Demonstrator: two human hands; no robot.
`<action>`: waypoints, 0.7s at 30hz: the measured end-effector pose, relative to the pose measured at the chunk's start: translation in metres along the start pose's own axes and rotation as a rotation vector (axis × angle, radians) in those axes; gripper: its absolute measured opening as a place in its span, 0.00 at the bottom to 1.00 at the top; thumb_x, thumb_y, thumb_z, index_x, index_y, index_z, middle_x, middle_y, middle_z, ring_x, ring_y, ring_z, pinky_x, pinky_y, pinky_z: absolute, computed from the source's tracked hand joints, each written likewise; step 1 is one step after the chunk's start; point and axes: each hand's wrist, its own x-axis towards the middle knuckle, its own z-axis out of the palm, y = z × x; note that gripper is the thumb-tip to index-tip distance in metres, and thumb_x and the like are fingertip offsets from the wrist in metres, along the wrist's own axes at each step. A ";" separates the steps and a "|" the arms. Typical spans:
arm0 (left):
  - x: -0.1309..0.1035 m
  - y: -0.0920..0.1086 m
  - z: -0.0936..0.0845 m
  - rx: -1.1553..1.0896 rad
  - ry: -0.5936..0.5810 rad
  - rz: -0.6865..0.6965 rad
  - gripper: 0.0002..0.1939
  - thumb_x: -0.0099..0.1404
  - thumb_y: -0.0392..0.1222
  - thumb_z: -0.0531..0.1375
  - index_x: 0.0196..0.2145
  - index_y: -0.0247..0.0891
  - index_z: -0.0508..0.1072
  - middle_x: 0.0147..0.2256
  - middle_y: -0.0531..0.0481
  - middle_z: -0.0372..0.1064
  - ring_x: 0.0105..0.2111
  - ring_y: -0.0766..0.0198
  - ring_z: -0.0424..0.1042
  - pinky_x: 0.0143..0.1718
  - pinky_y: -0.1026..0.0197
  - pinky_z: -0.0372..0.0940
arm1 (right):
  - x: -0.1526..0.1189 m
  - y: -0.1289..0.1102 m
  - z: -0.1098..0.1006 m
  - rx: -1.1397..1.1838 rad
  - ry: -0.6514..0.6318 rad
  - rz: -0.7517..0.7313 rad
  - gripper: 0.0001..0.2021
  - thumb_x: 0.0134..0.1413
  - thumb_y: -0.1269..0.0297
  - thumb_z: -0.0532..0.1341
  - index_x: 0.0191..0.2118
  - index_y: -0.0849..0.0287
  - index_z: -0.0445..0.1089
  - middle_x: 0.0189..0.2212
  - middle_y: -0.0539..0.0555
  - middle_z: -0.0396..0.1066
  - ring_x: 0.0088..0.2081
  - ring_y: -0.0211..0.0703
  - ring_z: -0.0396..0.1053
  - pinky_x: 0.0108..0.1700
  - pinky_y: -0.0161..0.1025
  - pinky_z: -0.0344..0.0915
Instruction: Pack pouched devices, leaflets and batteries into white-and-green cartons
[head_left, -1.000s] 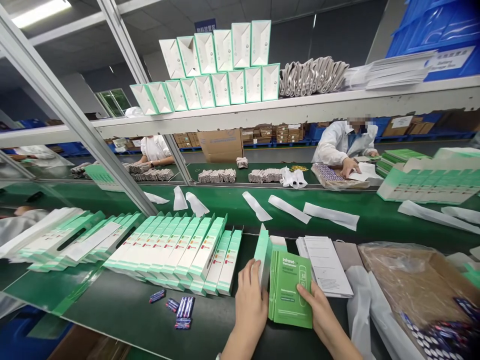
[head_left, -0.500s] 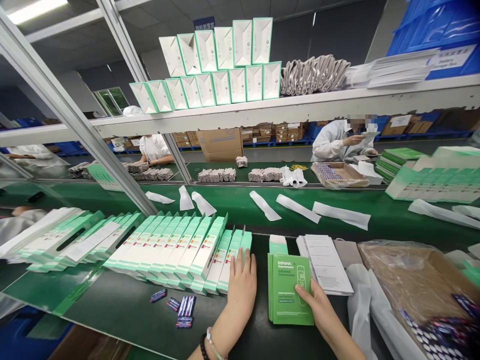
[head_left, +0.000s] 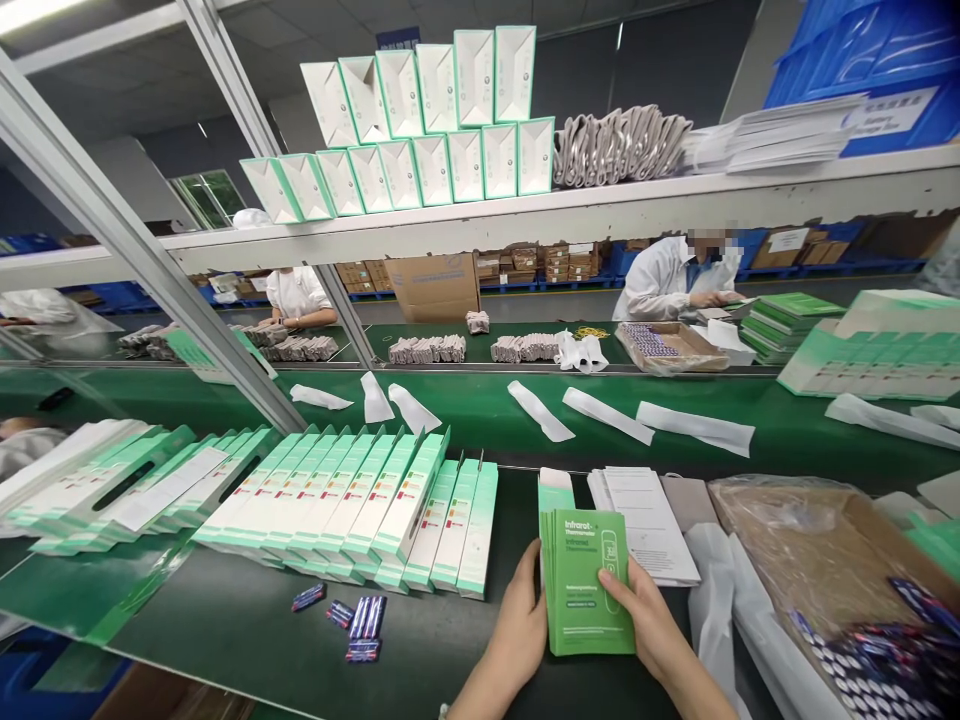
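A small stack of green booklets (head_left: 581, 560), the top one printed "Infrared Thermometer", is held between my two hands. My left hand (head_left: 517, 625) is closed along the stack's left edge, its fingertips hidden behind it. On the right edge my right hand (head_left: 654, 622) grips the stack, thumb lying on the front cover. Directly behind the booklets stands a green and white carton (head_left: 555, 488). To the left, a row of open green and white cartons (head_left: 382, 500) leans on the dark green bench. Several blue batteries (head_left: 366, 618) lie in front of that row.
White leaflets (head_left: 641, 525) lie right of the booklets, near white sleeves (head_left: 709, 590) and a plastic-lined box of batteries (head_left: 810, 530). Beyond is a green conveyor (head_left: 465, 410) with white sleeves. A shelf (head_left: 480, 228) with stacked boxes crosses above. A co-worker (head_left: 671, 280) sits opposite.
My left hand has left the cartons and moved right to the booklet stack, closing on its left edge. My right hand keeps its grip. The view has shifted slightly.
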 end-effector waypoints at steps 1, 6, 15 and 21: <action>-0.002 -0.003 0.003 -0.011 0.063 -0.012 0.26 0.71 0.48 0.51 0.63 0.38 0.57 0.62 0.40 0.59 0.61 0.52 0.61 0.59 0.51 0.61 | -0.001 0.000 0.001 0.011 -0.004 0.003 0.33 0.48 0.49 0.68 0.59 0.53 0.65 0.52 0.59 0.72 0.50 0.59 0.71 0.50 0.52 0.69; -0.005 0.002 -0.005 0.309 0.143 0.115 0.19 0.71 0.37 0.48 0.58 0.40 0.61 0.55 0.40 0.65 0.53 0.55 0.68 0.50 0.54 0.68 | 0.003 0.003 0.013 0.044 -0.018 0.018 0.32 0.48 0.49 0.69 0.58 0.55 0.66 0.48 0.59 0.75 0.49 0.59 0.72 0.51 0.52 0.69; 0.009 0.012 -0.020 1.256 0.072 0.219 0.23 0.66 0.36 0.56 0.59 0.39 0.65 0.53 0.41 0.68 0.48 0.47 0.70 0.39 0.51 0.73 | 0.004 -0.059 -0.005 -0.192 0.218 -0.100 0.35 0.47 0.47 0.67 0.60 0.54 0.61 0.50 0.60 0.73 0.47 0.61 0.73 0.44 0.52 0.72; 0.016 0.021 -0.020 1.327 0.016 0.158 0.33 0.60 0.37 0.62 0.61 0.27 0.60 0.47 0.36 0.69 0.40 0.49 0.73 0.32 0.53 0.73 | 0.015 -0.084 -0.048 -0.750 0.489 -0.280 0.28 0.44 0.52 0.66 0.51 0.58 0.66 0.41 0.60 0.75 0.44 0.59 0.73 0.46 0.49 0.69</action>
